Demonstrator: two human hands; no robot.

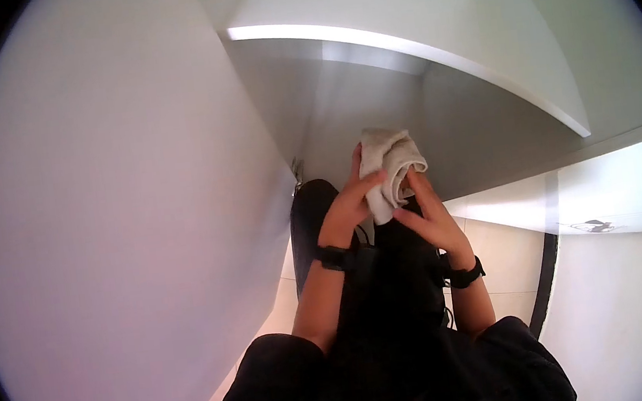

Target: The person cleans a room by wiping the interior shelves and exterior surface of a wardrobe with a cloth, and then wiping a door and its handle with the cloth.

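Note:
A folded, off-white cloth (382, 163) is held between my two hands in front of a cabinet opening. My left hand (351, 199) grips its left side, with the thumb across the front and fingers partly behind it. On the right side, my right hand (431, 218) has its fingers tucked into the cloth's fold, the thumb near the lower edge. Some fingertips of both hands are hidden by the cloth.
A large white door panel (118, 224) stands at the left, with a metal hinge (298, 173) near its edge. A white shelf edge (415, 49) curves across above. My knees are below the cloth. Dark cables (597, 225) show at the right.

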